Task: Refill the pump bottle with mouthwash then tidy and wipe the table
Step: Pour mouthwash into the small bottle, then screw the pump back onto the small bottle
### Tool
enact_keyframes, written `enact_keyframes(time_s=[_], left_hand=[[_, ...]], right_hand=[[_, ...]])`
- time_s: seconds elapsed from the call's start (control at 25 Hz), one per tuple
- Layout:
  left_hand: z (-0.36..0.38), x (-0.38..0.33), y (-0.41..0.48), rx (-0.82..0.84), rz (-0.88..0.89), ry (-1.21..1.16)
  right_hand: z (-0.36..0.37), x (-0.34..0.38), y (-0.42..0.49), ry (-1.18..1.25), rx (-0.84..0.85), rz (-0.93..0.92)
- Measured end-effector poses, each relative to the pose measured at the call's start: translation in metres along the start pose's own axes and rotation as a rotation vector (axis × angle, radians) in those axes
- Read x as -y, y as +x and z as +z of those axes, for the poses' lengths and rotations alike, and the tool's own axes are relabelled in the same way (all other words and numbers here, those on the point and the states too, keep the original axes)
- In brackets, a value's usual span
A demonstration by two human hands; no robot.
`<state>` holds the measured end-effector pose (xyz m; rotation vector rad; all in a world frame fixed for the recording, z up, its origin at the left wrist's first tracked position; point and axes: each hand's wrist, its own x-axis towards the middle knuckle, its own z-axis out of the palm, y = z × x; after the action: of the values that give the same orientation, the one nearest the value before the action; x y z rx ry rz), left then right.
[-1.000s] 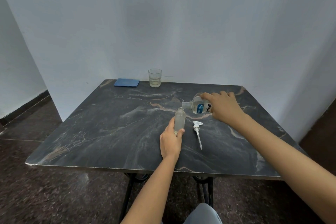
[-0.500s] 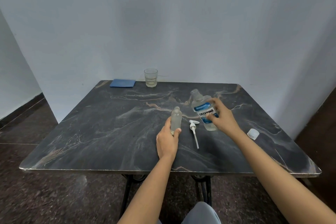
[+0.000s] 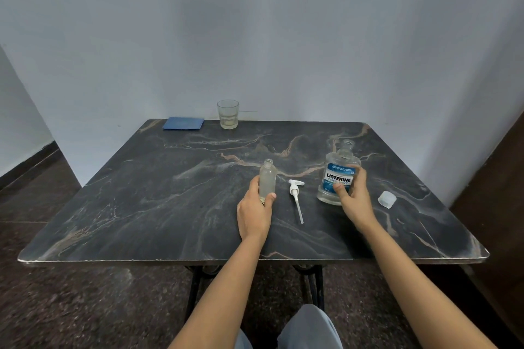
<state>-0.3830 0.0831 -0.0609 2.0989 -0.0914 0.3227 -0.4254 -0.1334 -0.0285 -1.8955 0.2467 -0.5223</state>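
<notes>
Left hand [image 3: 255, 210]: clamped round the lower half of the pump bottle [image 3: 267, 180], thumb on its right side and fingers wrapped round its left side
Pump bottle: small, clear, upright on the table [image 3: 141, 207] near the middle, its neck open and standing clear above the grip
Right hand [image 3: 354, 198]: holds the mouthwash bottle [image 3: 338, 176], thumb pressed across the lower part of the blue label and fingers curled round the right side
Mouthwash bottle: to the right of the pump bottle and well apart from it, close to upright, neck open, base at the table top; whether it rests fully on the surface cannot be told
Pump head [image 3: 295, 193]: white, lying flat on the table between the 2 bottles, nozzle at the far end and dip tube pointing toward the near edge; it touches neither hand and sits in the gap between them
Cap [image 3: 386, 199]: pale, on the table just right of the right hand, apart from it
Glass [image 3: 227, 114]: at the far edge, upright, with a little pale liquid in the bottom
Blue cloth [image 3: 183, 123]: folded flat at the far edge, just left of the glass
</notes>
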Motion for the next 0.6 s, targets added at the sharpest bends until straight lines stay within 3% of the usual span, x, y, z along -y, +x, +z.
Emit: enact_keyframes(time_s=[0.16, 0.28, 0.36, 0.4, 0.48, 0.6], left_hand=[[-0.001, 0.000, 0.000, -0.001, -0.002, -0.003], [-0.001, -0.001, 0.000, -0.007, 0.001, 0.008], [0.000, 0.000, 0.000, -0.009, -0.002, 0.008], [0.000, 0.000, 0.000, -0.009, -0.001, 0.007], [0.000, 0.000, 0.000, -0.005, 0.006, 0.005], [-0.001, 0.000, -0.001, -0.003, 0.017, 0.000]], right_hand=[[-0.003, -0.008, -0.002, -0.053, 0.053, 0.042], [0.000, -0.001, -0.025, -0.203, -0.203, 0.054], [0.016, 0.011, -0.052, -0.379, -0.398, -0.112], [0.027, 0.018, -0.063, -0.438, -0.410, -0.234], [0.047, 0.030, -0.065, -0.550, -0.210, -0.374], [0.073, 0.042, -0.026, -0.722, 0.123, -0.210]])
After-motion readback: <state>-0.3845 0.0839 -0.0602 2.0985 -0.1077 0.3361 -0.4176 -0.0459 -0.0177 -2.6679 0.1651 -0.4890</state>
